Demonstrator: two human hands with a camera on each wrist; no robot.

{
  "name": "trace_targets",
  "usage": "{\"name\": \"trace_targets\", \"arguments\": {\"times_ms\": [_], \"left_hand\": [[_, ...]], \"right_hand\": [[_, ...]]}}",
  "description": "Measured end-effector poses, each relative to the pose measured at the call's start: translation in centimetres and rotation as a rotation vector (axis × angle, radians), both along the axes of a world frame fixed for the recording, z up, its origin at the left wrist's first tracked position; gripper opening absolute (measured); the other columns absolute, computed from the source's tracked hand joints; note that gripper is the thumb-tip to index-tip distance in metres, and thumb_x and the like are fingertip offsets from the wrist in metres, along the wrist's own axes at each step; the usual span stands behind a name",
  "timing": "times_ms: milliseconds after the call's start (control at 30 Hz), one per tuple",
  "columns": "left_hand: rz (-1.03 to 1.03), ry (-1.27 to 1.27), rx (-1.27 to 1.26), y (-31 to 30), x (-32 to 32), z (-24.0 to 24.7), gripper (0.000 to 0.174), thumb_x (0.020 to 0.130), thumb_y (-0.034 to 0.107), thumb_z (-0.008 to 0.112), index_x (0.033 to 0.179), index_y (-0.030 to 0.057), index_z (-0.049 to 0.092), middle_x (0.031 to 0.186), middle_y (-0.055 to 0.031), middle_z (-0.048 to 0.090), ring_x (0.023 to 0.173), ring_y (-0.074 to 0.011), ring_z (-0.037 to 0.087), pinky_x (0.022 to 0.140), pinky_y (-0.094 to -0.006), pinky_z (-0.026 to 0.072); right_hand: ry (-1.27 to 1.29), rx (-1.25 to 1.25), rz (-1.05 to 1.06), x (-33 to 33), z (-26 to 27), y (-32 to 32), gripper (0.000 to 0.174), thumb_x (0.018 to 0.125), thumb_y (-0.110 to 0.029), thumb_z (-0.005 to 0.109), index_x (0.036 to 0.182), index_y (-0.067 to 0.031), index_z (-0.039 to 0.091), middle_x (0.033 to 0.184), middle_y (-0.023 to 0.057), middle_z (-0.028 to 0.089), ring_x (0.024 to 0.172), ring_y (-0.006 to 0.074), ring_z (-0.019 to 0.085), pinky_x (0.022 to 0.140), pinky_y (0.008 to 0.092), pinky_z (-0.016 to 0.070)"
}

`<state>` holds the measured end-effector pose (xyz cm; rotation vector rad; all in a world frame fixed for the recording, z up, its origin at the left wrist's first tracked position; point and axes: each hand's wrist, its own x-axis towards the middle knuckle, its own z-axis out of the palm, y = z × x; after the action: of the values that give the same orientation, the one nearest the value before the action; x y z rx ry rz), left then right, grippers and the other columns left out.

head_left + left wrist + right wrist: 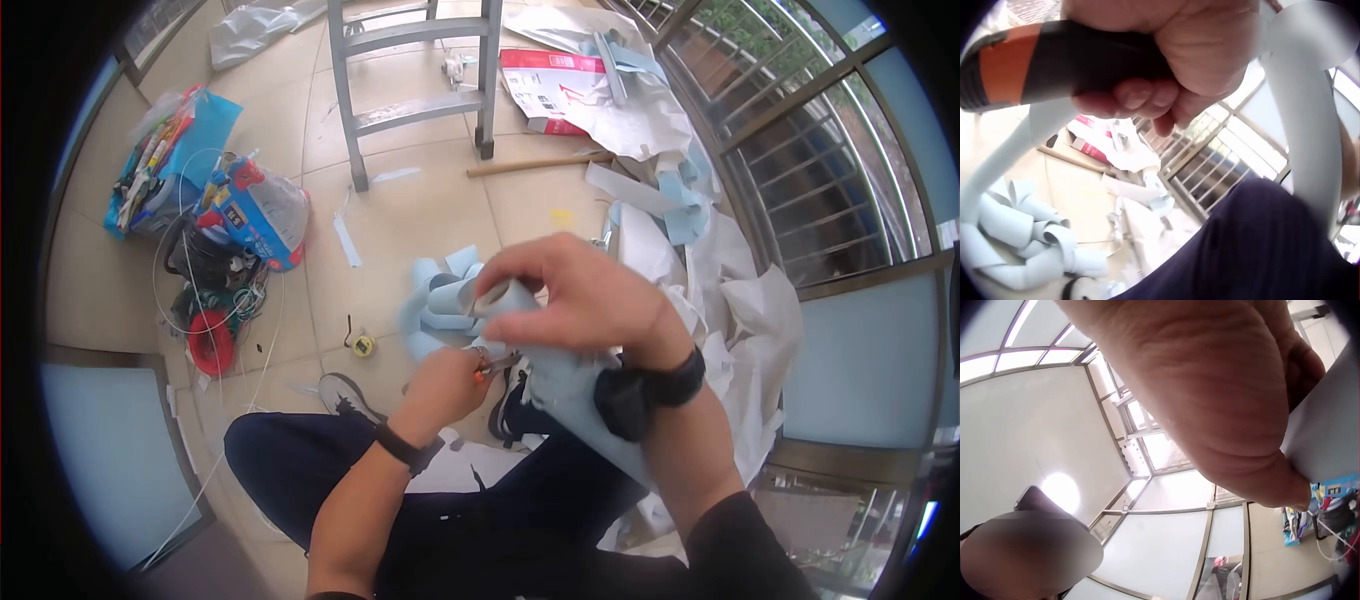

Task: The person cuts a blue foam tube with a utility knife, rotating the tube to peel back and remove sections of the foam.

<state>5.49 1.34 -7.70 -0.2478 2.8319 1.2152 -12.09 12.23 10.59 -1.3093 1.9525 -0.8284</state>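
Note:
My right hand (585, 295) curls its thumb and fingers around the open end of a pale blue roll of sheet material (510, 300), which slants down past the wrist toward the lap. In the right wrist view the roll (1329, 428) lies against the thumb and fingers. Just below and to the left, my left hand (445, 385) grips a tool with a thick black-and-orange handle (1010, 65); its working end is hidden in the left wrist view. Curled pale blue strips (1029, 240) lie on the floor beyond the hands.
A metal stepladder (420, 115) stands ahead. On the left are stuffed bags (265, 215) and a red coil (210, 342). A yellow tape measure (362, 345) lies near the left shoe. Crumpled white sheeting (745, 330), a cardboard tube (540, 164) and a red-and-white box (550, 80) lie right.

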Motion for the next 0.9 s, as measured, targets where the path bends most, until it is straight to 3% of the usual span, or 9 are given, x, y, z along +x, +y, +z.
{"name": "trace_targets", "arguments": {"times_ms": [100, 200, 300, 500, 733, 800, 900], "left_hand": [[-0.015, 0.028, 0.207, -0.9, 0.9, 4.6, 0.017, 0.086, 0.018, 0.074, 0.083, 0.0014, 0.071, 0.071, -0.0213, 0.065, 0.071, -0.0445, 0.065, 0.062, -0.0462, 0.0502], [-0.074, -0.001, 0.197, -1.2, 0.9, 8.0, 0.014, 0.085, 0.017, 0.074, 0.084, 0.003, 0.072, 0.072, -0.0191, 0.066, 0.07, -0.0426, 0.065, 0.062, -0.0458, 0.0509], [-0.155, 0.113, 0.044, -0.8, 0.5, 7.4, 0.01, 0.082, 0.014, 0.074, 0.085, 0.0048, 0.073, 0.073, -0.017, 0.068, 0.071, -0.0402, 0.067, 0.064, -0.0454, 0.0524], [-0.152, 0.059, 0.082, -0.6, 0.1, 7.6, 0.011, 0.078, 0.013, 0.074, 0.086, 0.0054, 0.074, 0.076, -0.0149, 0.07, 0.075, -0.0379, 0.068, 0.068, -0.0449, 0.0541], [-0.141, 0.066, 0.105, -0.4, -1.2, 5.1, 0.013, 0.076, 0.011, 0.075, 0.086, 0.0038, 0.072, 0.079, -0.0152, 0.071, 0.076, -0.0388, 0.069, 0.067, -0.0469, 0.0544], [-0.157, 0.155, 0.043, -0.4, -1.8, 3.1, 0.016, 0.082, 0.022, 0.075, 0.087, 0.0071, 0.072, 0.075, -0.016, 0.07, 0.076, -0.0377, 0.07, 0.068, -0.0489, 0.0546], [-0.16, 0.058, -0.164, -0.4, -2.6, -1.7, 0.024, 0.08, 0.026, 0.077, 0.093, 0.0064, 0.072, 0.082, -0.0175, 0.072, 0.081, -0.0385, 0.071, 0.072, -0.0483, 0.0556]], "right_hand": [[-0.101, 0.058, -0.03, -0.7, -0.5, 0.0, 0.036, 0.08, -0.023, 0.082, 0.107, -0.0006, 0.073, 0.092, 0.0073, 0.072, 0.083, 0.0141, 0.062, 0.075, 0.0292, 0.0499], [-0.144, 0.093, -0.014, -0.2, -0.4, -0.5, 0.036, 0.08, -0.023, 0.082, 0.107, -0.0006, 0.073, 0.093, 0.0071, 0.072, 0.085, 0.014, 0.063, 0.077, 0.0288, 0.0507], [-0.143, 0.08, -0.004, -0.2, -0.1, -0.5, 0.036, 0.08, -0.023, 0.082, 0.107, -0.0008, 0.073, 0.094, 0.0076, 0.072, 0.086, 0.0143, 0.064, 0.079, 0.029, 0.0512], [-0.126, 0.046, 0.015, 0.2, 0.2, -0.3, 0.035, 0.08, -0.022, 0.082, 0.106, -0.0005, 0.073, 0.094, 0.0092, 0.073, 0.087, 0.0159, 0.065, 0.081, 0.0294, 0.0516], [-0.064, 0.069, -0.004, 0.4, -0.3, -0.5, 0.034, 0.079, -0.021, 0.082, 0.104, 0.0001, 0.073, 0.091, 0.011, 0.072, 0.081, 0.0182, 0.066, 0.078, 0.0311, 0.052], [-0.018, 0.057, 0.017, 0.3, -0.6, -0.6, 0.034, 0.079, -0.021, 0.082, 0.103, 0.0001, 0.072, 0.091, 0.0121, 0.072, 0.081, 0.0201, 0.067, 0.077, 0.0319, 0.0525], [-0.011, -0.038, 0.14, 0.9, -1.1, -1.1, 0.034, 0.079, -0.022, 0.082, 0.103, -0.0002, 0.072, 0.091, 0.0141, 0.073, 0.08, 0.0243, 0.068, 0.077, 0.0338, 0.0531]]}}
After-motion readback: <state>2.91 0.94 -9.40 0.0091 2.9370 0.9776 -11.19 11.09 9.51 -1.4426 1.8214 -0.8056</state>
